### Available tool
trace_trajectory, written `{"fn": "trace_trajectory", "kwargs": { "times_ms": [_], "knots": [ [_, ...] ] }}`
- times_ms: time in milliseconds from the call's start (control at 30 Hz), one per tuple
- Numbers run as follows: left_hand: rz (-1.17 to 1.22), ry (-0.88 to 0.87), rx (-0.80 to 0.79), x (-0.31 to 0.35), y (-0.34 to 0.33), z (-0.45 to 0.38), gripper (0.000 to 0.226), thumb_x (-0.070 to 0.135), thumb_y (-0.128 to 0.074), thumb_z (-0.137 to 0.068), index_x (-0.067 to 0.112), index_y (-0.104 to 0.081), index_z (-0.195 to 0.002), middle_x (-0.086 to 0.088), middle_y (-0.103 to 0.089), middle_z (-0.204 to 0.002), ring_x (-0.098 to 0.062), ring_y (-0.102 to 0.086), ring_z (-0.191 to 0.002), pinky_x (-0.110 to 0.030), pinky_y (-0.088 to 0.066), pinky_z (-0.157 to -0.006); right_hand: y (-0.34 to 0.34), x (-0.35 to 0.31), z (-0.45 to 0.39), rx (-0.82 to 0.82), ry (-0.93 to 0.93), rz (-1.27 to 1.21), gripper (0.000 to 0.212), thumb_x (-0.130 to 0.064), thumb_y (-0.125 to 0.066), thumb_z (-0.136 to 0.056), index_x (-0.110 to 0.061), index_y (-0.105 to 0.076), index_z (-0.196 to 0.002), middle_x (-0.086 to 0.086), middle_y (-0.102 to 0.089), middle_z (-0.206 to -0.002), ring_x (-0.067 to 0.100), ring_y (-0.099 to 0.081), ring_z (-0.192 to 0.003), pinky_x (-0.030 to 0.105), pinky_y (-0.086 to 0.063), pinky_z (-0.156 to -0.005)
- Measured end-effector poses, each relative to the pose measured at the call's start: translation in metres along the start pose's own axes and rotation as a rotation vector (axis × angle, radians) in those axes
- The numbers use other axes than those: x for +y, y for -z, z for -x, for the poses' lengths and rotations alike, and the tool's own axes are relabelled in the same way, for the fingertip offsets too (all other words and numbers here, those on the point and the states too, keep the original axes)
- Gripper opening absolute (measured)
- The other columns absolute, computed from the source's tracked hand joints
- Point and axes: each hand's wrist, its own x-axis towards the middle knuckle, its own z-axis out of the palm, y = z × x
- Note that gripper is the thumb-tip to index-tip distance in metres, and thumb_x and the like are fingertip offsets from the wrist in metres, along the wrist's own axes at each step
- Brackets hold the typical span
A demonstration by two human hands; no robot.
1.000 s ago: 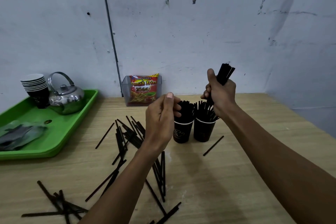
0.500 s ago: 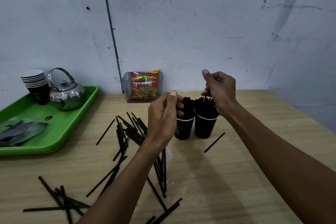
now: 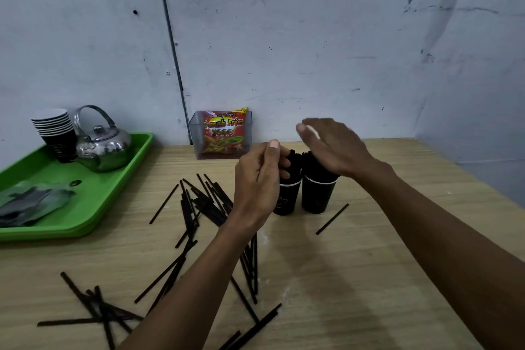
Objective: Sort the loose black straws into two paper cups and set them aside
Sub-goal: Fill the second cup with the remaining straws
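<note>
Two black paper cups stand side by side mid-table, the left cup (image 3: 287,198) and the right cup (image 3: 317,196), both packed with upright black straws. My right hand (image 3: 332,148) lies flat and open, palm down, on the straw tops of the right cup. My left hand (image 3: 260,179) is curled with fingers together against the straws in the left cup; whether it pinches any I cannot tell. Several loose black straws (image 3: 204,202) lie scattered to the left and toward me, and one straw (image 3: 331,219) lies right of the cups.
A green tray (image 3: 113,193) at the left holds a stack of paper cups (image 3: 55,133), a steel kettle (image 3: 103,148) and a plastic bag (image 3: 31,202). A clear holder with a snack packet (image 3: 224,133) stands against the back wall. More straws (image 3: 96,312) lie at the near left.
My right hand lowered its bundle of straws into the right cup, let go, and now lies open and flat on top. My left hand stayed at the left cup.
</note>
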Motion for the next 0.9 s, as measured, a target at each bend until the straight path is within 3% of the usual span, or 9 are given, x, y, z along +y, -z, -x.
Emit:
{"fn": "trace_trajectory", "kwargs": {
  "times_ms": [133, 333, 433, 500, 533, 600, 667, 767, 900],
  "knots": [
    [0.011, -0.006, -0.006, 0.003, -0.001, 0.002, 0.037, 0.024, -0.040, -0.105, 0.016, -0.069, -0.084, -0.017, -0.067, -0.079, -0.022, -0.063, -0.066, -0.018, -0.044, -0.055, -0.016, 0.006, 0.006, -0.365, -0.113, 0.227, 0.080, -0.077, -0.002, -0.086, -0.036, -0.027, -0.151, 0.003, -0.024, -0.161, 0.027, -0.012, -0.150, 0.060, -0.013, -0.114],
    [0.012, -0.008, 0.009, 0.006, 0.004, 0.001, 0.039, 0.026, -0.039, -0.105, 0.006, -0.069, -0.090, -0.020, -0.067, -0.082, -0.023, -0.063, -0.067, -0.017, -0.045, -0.055, -0.013, 0.007, 0.008, -0.358, -0.118, 0.186, 0.109, -0.091, 0.013, -0.063, -0.039, -0.017, -0.154, -0.001, -0.011, -0.165, 0.025, 0.001, -0.152, 0.060, -0.007, -0.116],
    [0.005, -0.010, 0.003, 0.006, 0.003, 0.002, 0.039, 0.025, -0.039, -0.105, 0.004, -0.069, -0.092, -0.021, -0.067, -0.083, -0.024, -0.064, -0.068, -0.018, -0.045, -0.055, -0.014, 0.006, 0.012, -0.361, -0.112, 0.150, 0.104, -0.088, 0.010, -0.067, -0.038, -0.014, -0.155, 0.000, -0.006, -0.165, 0.023, 0.006, -0.152, 0.058, -0.001, -0.117],
    [-0.001, -0.012, -0.005, 0.006, 0.003, 0.003, 0.039, 0.025, -0.039, -0.105, 0.003, -0.068, -0.093, -0.020, -0.067, -0.083, -0.025, -0.064, -0.069, -0.018, -0.045, -0.056, -0.011, 0.007, 0.014, -0.234, -0.081, 0.051, 0.090, -0.083, 0.005, -0.079, -0.037, -0.027, -0.150, 0.001, -0.021, -0.162, 0.024, -0.003, -0.152, 0.058, -0.004, -0.117],
    [-0.005, -0.010, -0.010, 0.006, 0.003, 0.004, 0.038, 0.025, -0.039, -0.105, 0.003, -0.068, -0.093, -0.021, -0.067, -0.083, -0.025, -0.064, -0.069, -0.018, -0.046, -0.056, -0.007, 0.008, 0.016, -0.155, -0.066, -0.022, 0.081, -0.080, 0.001, -0.083, -0.037, -0.040, -0.138, 0.001, -0.040, -0.149, 0.025, -0.019, -0.148, 0.058, -0.013, -0.117],
    [-0.013, -0.005, -0.019, 0.005, 0.003, 0.005, 0.037, 0.025, -0.040, -0.105, 0.003, -0.068, -0.093, -0.021, -0.067, -0.084, -0.025, -0.064, -0.068, -0.019, -0.045, -0.056, -0.001, 0.011, 0.022, -0.001, -0.067, -0.182, 0.060, -0.073, -0.007, -0.091, -0.032, -0.048, -0.107, -0.006, -0.058, -0.108, 0.027, -0.052, -0.116, 0.050, -0.039, -0.097],
    [-0.013, 0.000, -0.025, 0.004, 0.004, 0.006, 0.037, 0.024, -0.040, -0.105, 0.003, -0.067, -0.093, -0.022, -0.067, -0.084, -0.025, -0.063, -0.068, -0.019, -0.045, -0.056, 0.000, 0.022, 0.030, 0.150, -0.133, -0.267, 0.042, -0.058, -0.024, -0.099, -0.027, -0.050, -0.096, -0.008, -0.059, -0.086, 0.022, -0.058, -0.090, 0.040, -0.044, -0.076],
    [-0.005, -0.004, -0.018, 0.004, 0.008, 0.010, 0.036, 0.023, -0.041, -0.105, 0.002, -0.067, -0.092, -0.023, -0.066, -0.083, -0.025, -0.063, -0.067, -0.018, -0.044, -0.055, -0.005, 0.047, 0.044, 0.275, -0.318, -0.252, 0.019, -0.017, -0.046, -0.096, -0.017, -0.065, -0.099, 0.001, -0.068, -0.098, 0.021, -0.062, -0.093, 0.032, -0.047, -0.078],
    [-0.006, -0.014, 0.013, 0.001, 0.016, 0.013, 0.034, 0.021, -0.041, -0.105, 0.005, -0.068, -0.090, -0.022, -0.067, -0.081, -0.023, -0.063, -0.065, -0.016, -0.044, -0.053, -0.026, 0.075, 0.072, 0.119, -0.433, -0.173, 0.033, 0.004, -0.050, -0.084, -0.017, -0.073, -0.093, 0.010, -0.070, -0.112, 0.027, -0.064, -0.102, 0.038, -0.053, -0.086]
  ]
}}
